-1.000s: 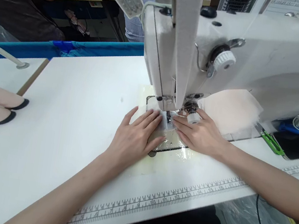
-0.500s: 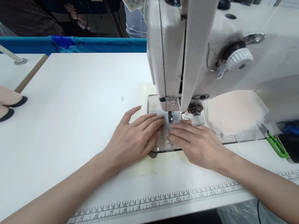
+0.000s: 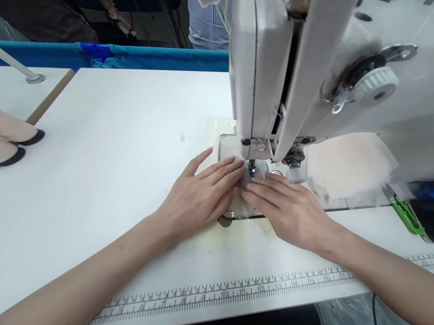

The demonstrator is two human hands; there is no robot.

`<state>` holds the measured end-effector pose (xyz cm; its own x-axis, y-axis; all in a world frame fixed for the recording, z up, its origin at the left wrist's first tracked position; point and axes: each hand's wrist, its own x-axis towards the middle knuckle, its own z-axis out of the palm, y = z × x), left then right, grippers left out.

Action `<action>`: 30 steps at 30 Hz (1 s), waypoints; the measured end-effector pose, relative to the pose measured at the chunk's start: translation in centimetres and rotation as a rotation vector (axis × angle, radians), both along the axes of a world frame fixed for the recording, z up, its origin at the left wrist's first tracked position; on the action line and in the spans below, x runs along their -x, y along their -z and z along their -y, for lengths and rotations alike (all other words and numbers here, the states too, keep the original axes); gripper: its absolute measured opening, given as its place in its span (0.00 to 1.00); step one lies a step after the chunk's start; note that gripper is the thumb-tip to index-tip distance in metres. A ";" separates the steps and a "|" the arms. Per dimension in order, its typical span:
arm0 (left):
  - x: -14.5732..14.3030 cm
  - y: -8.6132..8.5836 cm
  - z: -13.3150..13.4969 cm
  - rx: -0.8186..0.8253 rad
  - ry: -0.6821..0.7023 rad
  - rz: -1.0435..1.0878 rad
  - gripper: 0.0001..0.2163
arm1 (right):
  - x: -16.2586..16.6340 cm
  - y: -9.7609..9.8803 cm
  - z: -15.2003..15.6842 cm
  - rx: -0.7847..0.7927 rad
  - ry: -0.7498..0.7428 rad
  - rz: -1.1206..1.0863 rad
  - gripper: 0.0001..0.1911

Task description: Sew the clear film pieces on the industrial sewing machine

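A white sewing machine (image 3: 337,66) stands over the white table (image 3: 115,131). My left hand (image 3: 201,195) lies flat with fingers stretched out, its fingertips pressing a small pale piece of fabric (image 3: 245,180) just in front of the needle and presser foot (image 3: 252,166). My right hand (image 3: 287,208) lies flat from the right, fingers together, fingertips on the same piece. The two sets of fingertips almost meet under the needle. Most of the piece is hidden by my fingers.
A stack of pale pink fabric pieces (image 3: 347,163) lies under the machine arm at right. Green thread snips (image 3: 407,212) sit beyond it. A printed ruler (image 3: 247,289) runs along the table's front edge. Pink items with black tips (image 3: 19,144) rest at left. Other people work at the back.
My right hand slid left from beside the presser foot onto the small piece. Both hands' fingertips have drawn closer together in front of the needle. The camera has leaned in.
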<state>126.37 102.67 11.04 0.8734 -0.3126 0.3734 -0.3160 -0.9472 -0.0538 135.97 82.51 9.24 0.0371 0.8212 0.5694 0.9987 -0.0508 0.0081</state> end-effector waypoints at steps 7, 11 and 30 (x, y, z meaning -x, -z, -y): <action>0.0 0.0 0.1 -0.047 -0.044 -0.016 0.18 | -0.2 -0.2 0.2 0.001 0.060 0.120 0.16; 0.5 -0.9 0.4 -0.116 -0.025 0.268 0.05 | 0.1 -1.1 0.4 -0.105 0.177 0.248 0.15; 0.0 -0.5 0.9 0.077 0.053 0.111 0.10 | 0.5 -0.9 0.1 0.029 -0.049 -0.113 0.12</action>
<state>126.36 101.74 11.56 0.8082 -0.3240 0.4917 -0.3622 -0.9319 -0.0187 135.44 82.44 10.17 0.0590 0.8399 0.5395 0.9946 -0.0033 -0.1036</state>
